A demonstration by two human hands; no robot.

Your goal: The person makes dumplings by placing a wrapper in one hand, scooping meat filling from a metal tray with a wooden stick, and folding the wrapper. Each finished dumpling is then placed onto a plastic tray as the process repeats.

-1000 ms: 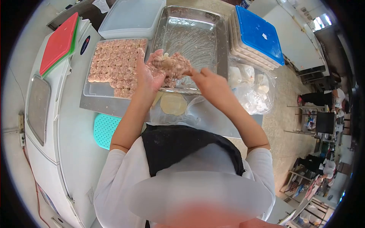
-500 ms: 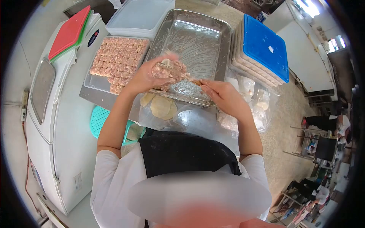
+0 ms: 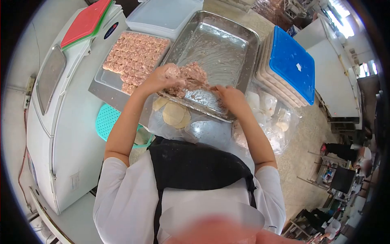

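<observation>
My left hand (image 3: pixel 161 78) is curled over the near left part of the steel tray (image 3: pixel 250 61), beside a mound of raw minced meat (image 3: pixel 194 74). Its fingers close round something small and pale that I cannot make out. My right hand (image 3: pixel 232 99) grips a slim spatula (image 3: pixel 212 88) that points left into the meat; its blade is mostly hidden. Round dumpling wrappers (image 3: pixel 174 114) lie on plastic just in front of the tray. Left of the tray, a clear container (image 3: pixel 106 77) holds rows of meat-filled dumplings (image 3: pixel 136 57).
A stack of tubs with a blue lid (image 3: pixel 292 61) stands to the right, above plastic bags (image 3: pixel 276 116) of pale items. Behind left is a clear lidded box (image 3: pixel 164 18). A white freezer (image 3: pixel 87 122) with a red lid (image 3: pixel 85 22) and a turquoise stool (image 3: pixel 107 122) are at left.
The spatula has moved with my right hand further into the meat, its handle now mostly covered. My left hand's fingers have drawn in more. The whole view has tilted slightly.
</observation>
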